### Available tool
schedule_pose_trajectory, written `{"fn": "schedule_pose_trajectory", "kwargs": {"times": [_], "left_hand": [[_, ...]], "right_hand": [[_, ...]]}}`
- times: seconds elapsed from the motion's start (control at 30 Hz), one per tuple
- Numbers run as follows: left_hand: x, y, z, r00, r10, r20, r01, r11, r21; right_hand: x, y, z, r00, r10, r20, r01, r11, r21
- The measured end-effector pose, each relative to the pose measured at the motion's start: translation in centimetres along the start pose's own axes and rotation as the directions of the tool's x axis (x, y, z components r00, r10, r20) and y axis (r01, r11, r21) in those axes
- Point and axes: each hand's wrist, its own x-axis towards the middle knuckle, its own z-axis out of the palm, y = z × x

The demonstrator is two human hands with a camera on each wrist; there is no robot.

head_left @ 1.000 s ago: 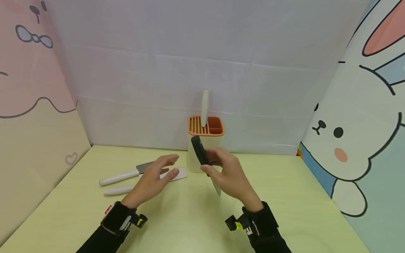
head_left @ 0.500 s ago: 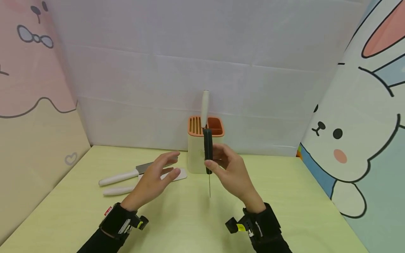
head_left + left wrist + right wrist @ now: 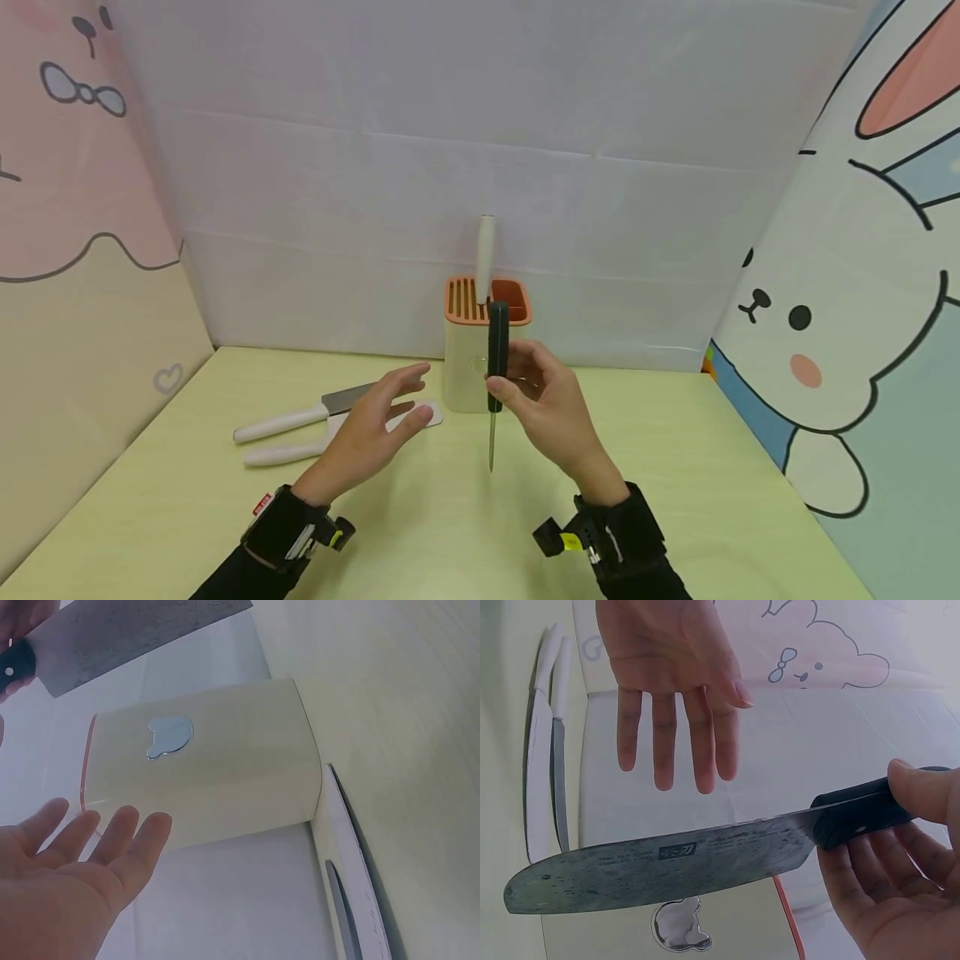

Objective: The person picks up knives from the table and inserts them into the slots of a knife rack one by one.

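Note:
My right hand [image 3: 551, 408] pinches the black handle of a kitchen knife [image 3: 667, 866] between thumb and fingers. The knife hangs upright, blade down and edge-on in the head view, in front of the cream knife block [image 3: 465, 371]. The block has an orange slotted top, and a white-handled knife [image 3: 486, 258] stands in it. Held in the air to the left, my left hand [image 3: 367, 437] has its fingers extended and holds nothing. Behind and below it lie two white-handled knives, one with a grey blade [image 3: 281, 423], the other with a white blade [image 3: 285, 454]; the hand partly covers both.
The pale yellow table [image 3: 450, 533] carries everything. A white backdrop [image 3: 375, 192] rises right behind the block, and printed cartoon panels stand at the left and right. A shiny bear-shaped emblem [image 3: 171, 736] marks the block's front.
The knife in my right hand has turned from tilted, with its blade face partly showing, to upright and edge-on, and shifted slightly right at the handle. My left hand has barely moved.

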Motion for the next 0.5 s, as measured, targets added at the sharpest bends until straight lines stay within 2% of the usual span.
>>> {"fn": "schedule_pose_trajectory", "kwargs": {"times": [0.17,0.33,0.5], "left_hand": [[0.0,-0.6,0.2,1.000,0.022,-0.019,-0.022,1.000,0.008],[0.7,-1.8,0.4,0.998,0.048,-0.035,-0.047,0.998,0.031],[2.0,-1.4,0.3,0.995,0.075,-0.069,-0.076,0.997,-0.003]], "right_hand": [[0.0,0.1,0.1,1.000,-0.001,0.004,0.001,1.000,0.017],[0.0,0.1,0.0,1.000,0.006,0.004,-0.006,0.999,0.046],[0.0,0.1,0.0,1.000,-0.001,0.005,0.000,0.997,0.076]]}}
